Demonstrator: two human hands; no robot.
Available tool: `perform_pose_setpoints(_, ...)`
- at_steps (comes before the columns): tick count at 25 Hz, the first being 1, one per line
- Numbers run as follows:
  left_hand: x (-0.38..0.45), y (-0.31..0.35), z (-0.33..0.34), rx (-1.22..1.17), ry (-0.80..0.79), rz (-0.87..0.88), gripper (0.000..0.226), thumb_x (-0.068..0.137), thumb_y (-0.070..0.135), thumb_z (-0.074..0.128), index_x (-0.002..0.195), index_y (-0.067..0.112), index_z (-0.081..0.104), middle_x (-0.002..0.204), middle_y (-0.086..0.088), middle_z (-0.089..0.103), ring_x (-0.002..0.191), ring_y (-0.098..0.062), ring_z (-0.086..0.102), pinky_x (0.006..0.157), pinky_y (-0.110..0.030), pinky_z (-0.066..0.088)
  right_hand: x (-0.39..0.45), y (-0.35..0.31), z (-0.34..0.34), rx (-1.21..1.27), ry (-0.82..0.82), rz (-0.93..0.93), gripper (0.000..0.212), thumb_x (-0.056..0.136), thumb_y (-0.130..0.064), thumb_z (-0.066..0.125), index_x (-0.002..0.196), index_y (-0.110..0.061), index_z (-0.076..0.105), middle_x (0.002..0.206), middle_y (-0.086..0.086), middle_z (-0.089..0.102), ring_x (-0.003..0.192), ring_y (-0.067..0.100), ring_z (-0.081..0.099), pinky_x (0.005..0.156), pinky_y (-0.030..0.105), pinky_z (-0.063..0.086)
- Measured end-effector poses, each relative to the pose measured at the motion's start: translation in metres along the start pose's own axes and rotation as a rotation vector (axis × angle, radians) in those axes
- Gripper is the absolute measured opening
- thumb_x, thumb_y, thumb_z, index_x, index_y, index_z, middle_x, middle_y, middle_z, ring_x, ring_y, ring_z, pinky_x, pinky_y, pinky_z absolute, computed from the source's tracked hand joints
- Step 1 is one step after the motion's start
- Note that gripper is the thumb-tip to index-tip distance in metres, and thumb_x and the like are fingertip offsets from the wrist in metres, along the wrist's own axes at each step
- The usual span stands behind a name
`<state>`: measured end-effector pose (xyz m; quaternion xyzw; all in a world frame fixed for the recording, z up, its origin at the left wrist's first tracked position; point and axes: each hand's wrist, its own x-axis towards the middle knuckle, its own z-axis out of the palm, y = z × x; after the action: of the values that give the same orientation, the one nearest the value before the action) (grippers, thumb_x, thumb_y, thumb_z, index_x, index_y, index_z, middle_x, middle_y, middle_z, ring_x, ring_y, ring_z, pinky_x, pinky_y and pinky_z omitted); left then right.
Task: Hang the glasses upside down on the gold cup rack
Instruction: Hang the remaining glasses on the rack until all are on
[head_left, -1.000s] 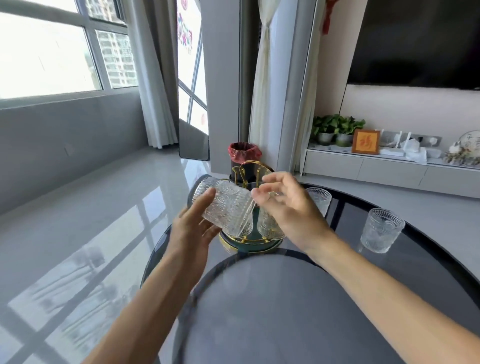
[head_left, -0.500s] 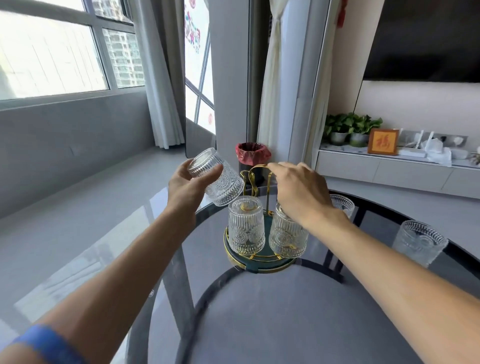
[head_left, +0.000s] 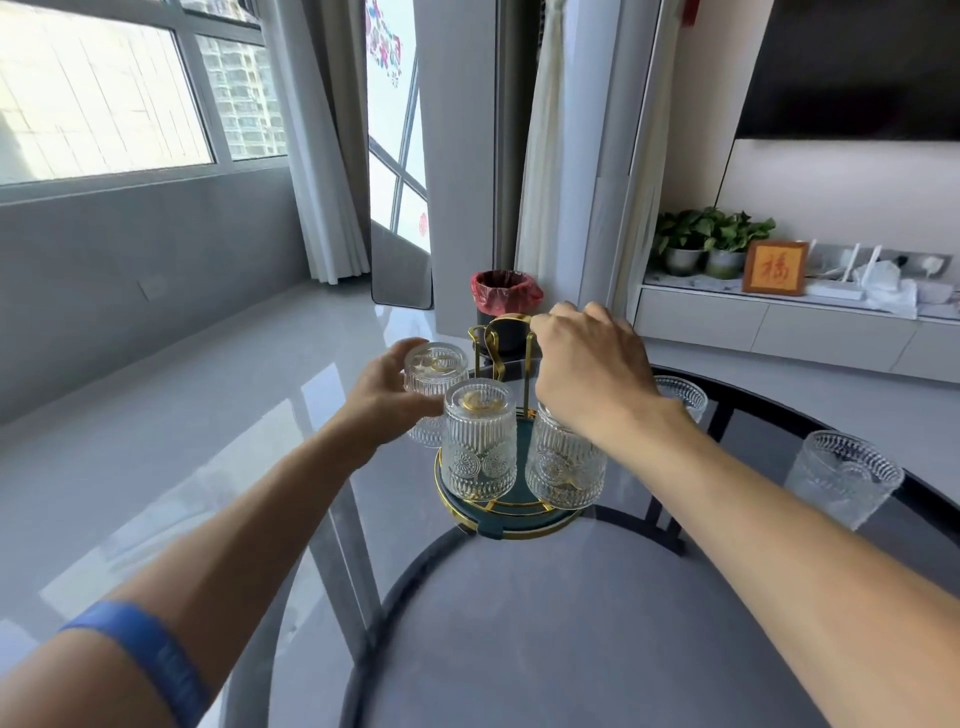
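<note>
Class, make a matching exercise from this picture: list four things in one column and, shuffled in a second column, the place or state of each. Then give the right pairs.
Column one
1. Ribbed clear glass in the left hand
2. Ribbed clear glass at the table's right edge
3. Right hand
4. Red-lined dark bin

Column two
A. Standing on the floor
B. Upright on the table
C. Upside down over the gold cup rack
D. At the rack's top handle

Pairs: 1-C, 2-B, 3-D, 4-A
</note>
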<state>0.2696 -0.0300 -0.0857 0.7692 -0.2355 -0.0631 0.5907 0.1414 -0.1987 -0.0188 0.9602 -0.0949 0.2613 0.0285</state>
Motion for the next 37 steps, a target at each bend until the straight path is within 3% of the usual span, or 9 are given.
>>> perform_pose_setpoints(3,-0.003,-0.009,0.000,0.018,-0.012,0.021,0.065,0.072,-0.007,0.078,0.130,0.012,0.053,0.106,-0.006,0.069,0.090,-0.012,0.064,0.083,-0.033,0.054,0.000,-0.001,0.002,0.014,0.015,0.006,0.034,0.081,0.001,0.044,0.108,-0.008,0.063,0.109,0.012,0.063,0.099,0.035,0.053,0.078,0.042,0.042)
perform_pose_setpoints(7,-0.009,-0.009,0.007,0.071,0.024,0.023,0.065,0.073,-0.002,0.079,0.129,0.017,0.053,0.111,-0.002,0.068,0.094,-0.005,0.064,0.079,-0.028,0.049,-0.005,0.000,0.009,0.041,-0.022,0.042,0.040,0.081,-0.001,0.047,0.119,-0.010,0.057,0.118,0.009,0.062,0.101,0.034,0.053,0.081,0.042,0.043)
perform_pose_setpoints(11,-0.031,0.002,0.011,-0.006,0.160,-0.128,0.094,0.075,-0.010,0.071,0.152,0.023,0.028,0.151,-0.008,0.042,0.130,-0.018,0.044,0.094,-0.033,0.045,-0.025,0.014,0.011,0.239,-0.155,0.070,0.064,0.094,-0.016,0.049,0.153,-0.023,0.026,0.159,-0.002,0.032,0.139,0.031,0.032,0.112,0.046,0.031)
perform_pose_setpoints(13,-0.062,0.014,0.016,-0.013,0.338,-0.022,0.087,0.077,-0.007,0.063,0.150,0.029,0.033,0.150,0.003,0.046,0.130,-0.006,0.043,0.101,-0.030,0.044,-0.051,0.030,0.009,0.384,-0.030,0.071,0.062,0.096,-0.019,0.050,0.153,-0.023,0.027,0.160,-0.001,0.029,0.145,0.025,0.024,0.117,0.038,0.021)
perform_pose_setpoints(15,-0.102,0.031,0.032,0.036,0.372,0.202,0.079,0.079,-0.001,0.059,0.147,0.033,0.037,0.136,0.026,0.053,0.117,0.016,0.045,0.098,-0.016,0.040,-0.089,0.051,0.005,0.459,0.112,0.151,0.058,0.094,-0.014,0.054,0.149,-0.017,0.037,0.157,0.003,0.036,0.144,0.020,0.029,0.115,0.028,0.019)
perform_pose_setpoints(21,-0.173,0.057,0.134,0.276,0.018,0.534,0.079,0.082,0.013,0.058,0.153,0.022,0.025,0.159,0.004,0.030,0.147,-0.006,0.017,0.118,-0.022,0.016,-0.193,0.114,0.016,0.622,-0.041,0.528,0.058,0.090,-0.021,0.061,0.145,-0.022,0.043,0.153,-0.003,0.041,0.139,0.016,0.037,0.110,0.029,0.030)
perform_pose_setpoints(24,-0.182,0.034,0.189,0.424,-0.195,0.425,0.085,0.085,0.027,0.058,0.156,0.023,0.011,0.164,0.001,0.016,0.150,-0.009,0.005,0.120,-0.029,0.010,-0.221,0.147,0.018,0.731,-0.087,0.798,0.067,0.084,-0.029,0.068,0.145,-0.028,0.040,0.150,-0.001,0.044,0.134,0.019,0.043,0.104,0.038,0.039)
perform_pose_setpoints(30,-0.158,-0.020,0.252,0.991,-0.379,0.166,0.085,0.087,0.073,0.025,0.156,0.028,0.003,0.165,-0.009,-0.001,0.151,-0.025,-0.009,0.119,-0.046,-0.007,-0.228,0.187,0.040,0.826,0.011,1.006,0.111,0.071,-0.035,0.082,0.153,-0.035,0.008,0.164,-0.004,0.010,0.143,0.021,0.030,0.111,0.044,0.033)
perform_pose_setpoints(37,-0.149,-0.033,0.260,1.066,-0.382,0.196,0.087,0.083,0.079,0.008,0.155,0.032,0.005,0.165,-0.008,-0.003,0.151,-0.025,-0.010,0.118,-0.048,-0.011,-0.180,0.223,0.085,0.728,0.194,1.095,0.118,0.068,-0.026,0.085,0.155,-0.027,0.005,0.165,0.003,0.006,0.142,0.031,0.031,0.107,0.043,0.032)
